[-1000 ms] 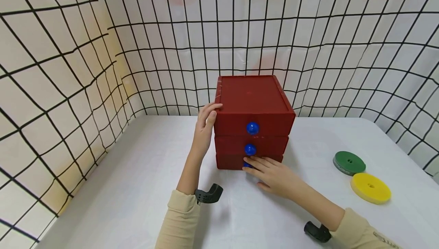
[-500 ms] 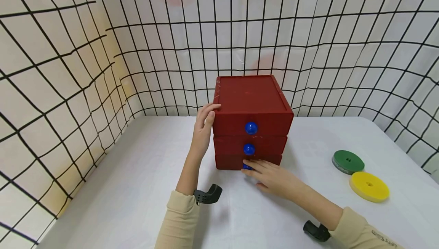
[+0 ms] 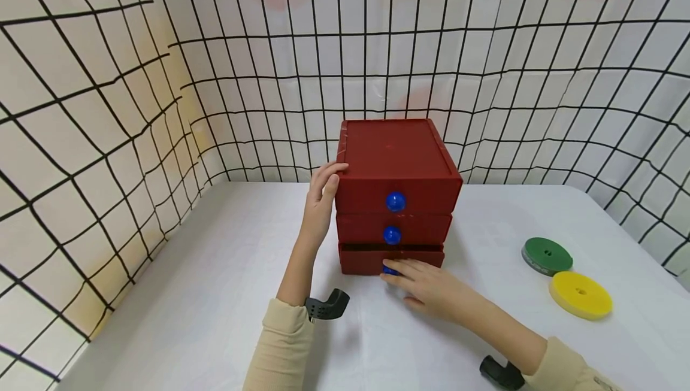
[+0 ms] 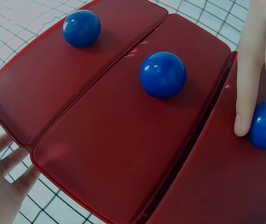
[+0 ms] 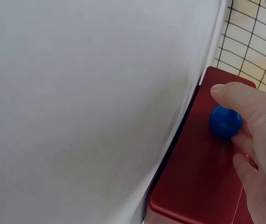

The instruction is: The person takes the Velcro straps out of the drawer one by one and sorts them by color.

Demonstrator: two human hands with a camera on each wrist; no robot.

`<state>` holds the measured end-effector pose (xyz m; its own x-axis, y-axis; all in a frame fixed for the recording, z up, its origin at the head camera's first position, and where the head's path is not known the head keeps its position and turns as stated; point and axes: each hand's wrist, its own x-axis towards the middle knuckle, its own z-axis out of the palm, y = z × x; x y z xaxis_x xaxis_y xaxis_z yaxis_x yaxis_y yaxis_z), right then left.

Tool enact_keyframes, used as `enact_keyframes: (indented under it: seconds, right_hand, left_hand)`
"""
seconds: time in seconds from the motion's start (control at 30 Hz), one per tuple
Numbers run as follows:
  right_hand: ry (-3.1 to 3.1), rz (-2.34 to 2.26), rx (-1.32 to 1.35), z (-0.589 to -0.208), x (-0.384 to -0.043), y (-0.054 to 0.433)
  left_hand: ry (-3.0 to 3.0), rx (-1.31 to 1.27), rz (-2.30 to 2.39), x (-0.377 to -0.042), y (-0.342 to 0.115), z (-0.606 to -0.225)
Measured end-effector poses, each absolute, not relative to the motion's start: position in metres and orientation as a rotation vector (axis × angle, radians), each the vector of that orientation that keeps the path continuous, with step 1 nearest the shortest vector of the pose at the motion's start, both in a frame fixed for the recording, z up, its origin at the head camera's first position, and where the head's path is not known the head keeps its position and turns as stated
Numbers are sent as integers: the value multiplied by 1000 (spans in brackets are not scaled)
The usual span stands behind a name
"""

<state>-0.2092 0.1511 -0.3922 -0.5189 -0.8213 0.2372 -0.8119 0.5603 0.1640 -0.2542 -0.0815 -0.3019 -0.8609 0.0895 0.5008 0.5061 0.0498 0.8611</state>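
A dark red drawer unit (image 3: 398, 150) with three stacked drawers and round blue knobs stands on the white table. The bottom drawer (image 3: 360, 263) is pulled out slightly, with a dark gap above its front. My right hand (image 3: 431, 289) holds the bottom blue knob (image 5: 225, 122), its thumb on one side and fingers on the other in the right wrist view. My left hand (image 3: 320, 206) rests along the unit's left side, fingertips over the top edge. In the left wrist view, the middle knob (image 4: 163, 74) and the top knob (image 4: 81, 28) are untouched.
To the right lie a green disc (image 3: 547, 255) and a yellow disc (image 3: 582, 295), each with a small centre hole. A black-gridded white sheet (image 3: 259, 97) encloses the back and sides of the table (image 3: 215, 295).
The bottom drawer has come forward a little, opening a gap under the middle drawer. My right hand has moved toward me with its knob; my left hand stays on the unit's side.
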Motion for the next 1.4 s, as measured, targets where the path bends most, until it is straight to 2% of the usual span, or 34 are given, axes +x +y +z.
enact_keyframes:
  seconds: [0.5,0.73,1.0,1.4]
  right_hand:
    - [-2616,-11,1349,-391,-198,149]
    - [-2638,1,1356,-389,-190,147]
    - [-2588,6,1384,-388,-181,146]
    - [-2575,15,1400,-388,-164,145]
  left_hand:
    - [-2021,-617,-1870,-256,-82,-303]
    - [-1982,-650,-1830,-275,-85,-323]
    - [-2003,-634,-1875,-256,-83,-303]
    - [-2009,-626,-1859,-257,-83,-303]
